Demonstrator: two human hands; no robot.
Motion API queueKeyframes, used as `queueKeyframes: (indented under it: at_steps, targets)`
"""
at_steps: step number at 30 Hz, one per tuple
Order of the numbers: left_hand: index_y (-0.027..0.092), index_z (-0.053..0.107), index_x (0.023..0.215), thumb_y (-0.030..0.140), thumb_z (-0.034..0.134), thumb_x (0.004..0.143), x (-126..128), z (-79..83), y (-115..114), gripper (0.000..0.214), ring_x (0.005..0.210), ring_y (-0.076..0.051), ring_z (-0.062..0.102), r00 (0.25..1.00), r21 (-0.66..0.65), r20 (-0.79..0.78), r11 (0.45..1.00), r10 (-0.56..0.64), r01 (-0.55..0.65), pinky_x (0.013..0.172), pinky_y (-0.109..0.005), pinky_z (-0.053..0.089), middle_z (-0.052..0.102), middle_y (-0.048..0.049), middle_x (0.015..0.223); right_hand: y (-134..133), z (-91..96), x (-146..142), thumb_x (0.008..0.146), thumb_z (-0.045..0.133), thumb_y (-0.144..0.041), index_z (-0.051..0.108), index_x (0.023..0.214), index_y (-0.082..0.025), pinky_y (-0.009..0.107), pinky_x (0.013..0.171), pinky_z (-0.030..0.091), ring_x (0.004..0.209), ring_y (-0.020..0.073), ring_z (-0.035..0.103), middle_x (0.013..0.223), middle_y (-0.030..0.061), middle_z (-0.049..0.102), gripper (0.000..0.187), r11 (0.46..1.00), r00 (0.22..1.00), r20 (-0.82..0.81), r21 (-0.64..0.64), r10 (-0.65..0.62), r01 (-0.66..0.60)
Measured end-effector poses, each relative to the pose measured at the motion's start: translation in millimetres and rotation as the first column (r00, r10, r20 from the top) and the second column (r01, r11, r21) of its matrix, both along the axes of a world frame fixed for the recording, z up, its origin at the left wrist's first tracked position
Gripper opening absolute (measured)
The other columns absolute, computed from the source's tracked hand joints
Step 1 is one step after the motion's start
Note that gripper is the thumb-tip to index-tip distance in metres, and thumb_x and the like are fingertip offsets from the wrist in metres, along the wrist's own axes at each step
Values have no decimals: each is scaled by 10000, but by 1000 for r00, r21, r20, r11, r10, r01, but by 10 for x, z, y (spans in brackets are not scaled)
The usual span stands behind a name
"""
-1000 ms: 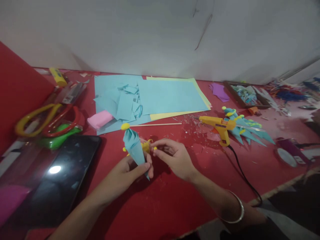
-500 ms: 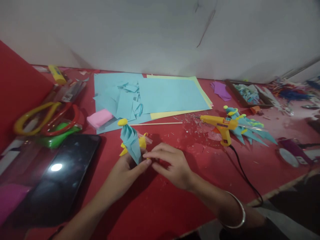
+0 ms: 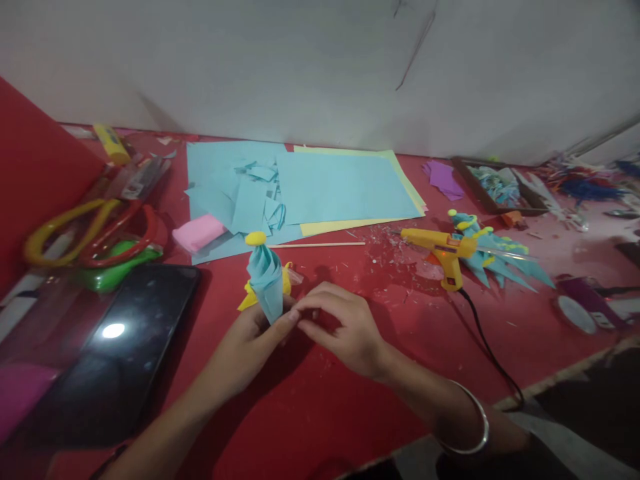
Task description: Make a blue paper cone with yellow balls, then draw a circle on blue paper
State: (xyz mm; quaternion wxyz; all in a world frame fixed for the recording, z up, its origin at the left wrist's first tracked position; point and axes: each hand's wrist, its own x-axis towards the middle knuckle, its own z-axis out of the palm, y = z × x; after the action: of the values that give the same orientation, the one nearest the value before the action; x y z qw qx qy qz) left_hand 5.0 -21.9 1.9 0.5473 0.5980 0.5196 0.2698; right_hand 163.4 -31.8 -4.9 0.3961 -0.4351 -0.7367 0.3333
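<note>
My left hand (image 3: pixel 250 357) is closed round the lower end of a folded light-blue paper cone (image 3: pixel 267 280). The cone stands nearly upright, with a rounded yellow piece (image 3: pixel 255 239) at its top. My right hand (image 3: pixel 347 327) is beside it, its thumb and fingers pinched together close to my left thumb tip; whatever is between them is too small to make out. Behind the cone lies a yellow crumpled piece (image 3: pixel 286 280), partly hidden by it and by my left hand.
A yellow glue gun (image 3: pixel 440 248) with a black cord lies at right, beside blue paper pieces with yellow bits (image 3: pixel 493 250). Blue sheets (image 3: pixel 345 187), a thin stick (image 3: pixel 325 245) and a pink packet (image 3: pixel 199 233) are behind. Left are scissors (image 3: pixel 103 207) and a dark tablet (image 3: pixel 125 353).
The paper cone has turned more upright, its yellow top moving slightly right and up. My right fingertips have drawn together near my left thumb.
</note>
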Motion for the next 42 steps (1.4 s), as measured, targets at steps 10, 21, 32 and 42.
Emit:
queueKeyframes:
  at_steps: [10,21,32,42]
  targets:
    - [186,582,709,425,500,730,-20,-15,-10,254,482,-90,404,999,-31,5,998,49,-49,472,-201,378,456,46,525,14,34,1,740,545,-185,595,733,-189,234,620,478,652,104,567,714,9,621,51,997,992,-102,-39,-73,69]
    - [201,533,528,418,460,761,-43,-13,44,327,656,-145,552,998,41,-37,998,47,-46,704,-255,444,564,6,558,149,-11,103,790,520,-261,647,881,-191,240,602,481,581,80,553,713,2,637,171,902,874,-372,-406,-311,148]
    - [199,511,601,364,512,720,-42,17,20,204,507,-101,475,998,-17,20,998,-54,55,522,-213,391,502,51,502,142,-10,82,685,644,-228,633,752,-196,215,547,452,554,75,524,638,-25,609,75,881,818,-417,-422,-397,212]
    - [189,513,637,372,465,756,-4,13,-17,224,485,-89,462,986,-80,16,983,-167,168,533,-203,375,493,64,461,140,-66,80,738,613,-254,614,743,-191,206,554,456,564,73,537,639,-25,602,64,893,797,-451,-389,-400,228]
